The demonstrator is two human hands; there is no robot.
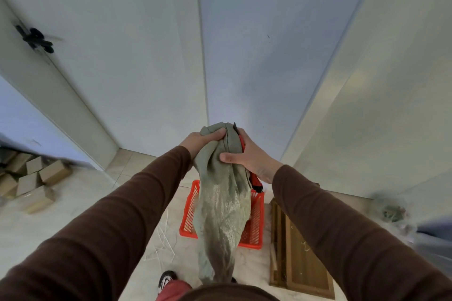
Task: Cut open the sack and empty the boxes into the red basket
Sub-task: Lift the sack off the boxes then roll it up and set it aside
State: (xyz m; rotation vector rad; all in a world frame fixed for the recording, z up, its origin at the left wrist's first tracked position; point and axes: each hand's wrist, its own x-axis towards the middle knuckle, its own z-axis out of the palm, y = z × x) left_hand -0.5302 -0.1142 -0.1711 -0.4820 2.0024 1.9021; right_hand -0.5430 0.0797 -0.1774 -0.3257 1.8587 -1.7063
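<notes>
Sack (223,205) bunched between left hand (198,141) and right hand (247,154), above red basket (255,225)

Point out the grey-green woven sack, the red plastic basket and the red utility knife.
grey-green woven sack (223,205): head view, hanging middle of the cloth.
red plastic basket (254,223): head view, right slatted wall.
red utility knife (256,182): head view, handle below the right hand.

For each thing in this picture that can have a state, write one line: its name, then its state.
sack: held up, hanging limp over the basket
red basket: on the floor, contents hidden by the sack
utility knife: in the right hand, blade out
left hand: grips the sack's top
right hand: grips sack and knife
</notes>
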